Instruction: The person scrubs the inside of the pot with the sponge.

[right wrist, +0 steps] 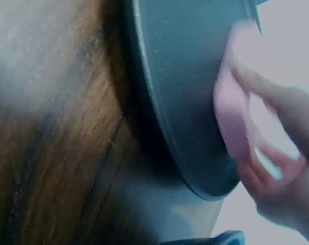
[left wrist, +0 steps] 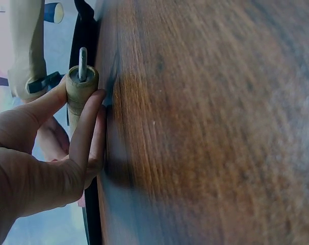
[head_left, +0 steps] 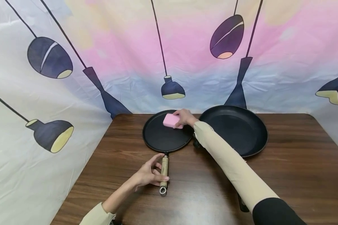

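A flat round black pan (head_left: 163,137) lies on the table at the back, its wooden handle (head_left: 164,167) pointing toward me. My left hand (head_left: 147,173) holds that handle between thumb and fingers; the left wrist view shows the handle end (left wrist: 82,94) with its metal ring. Over the pan's upper right part, my right hand (head_left: 186,117) grips a pink sponge (head_left: 170,120). In the right wrist view the sponge (right wrist: 231,112) is blurred and lies against the pan's dark surface (right wrist: 185,76).
A larger, deeper black frying pan (head_left: 232,131) stands to the right, partly behind my right sleeve (head_left: 228,159), its handle (head_left: 243,204) toward me. Both rest on a brown wooden table (head_left: 304,175). Behind it hangs a cloth (head_left: 135,53) printed with lamps.
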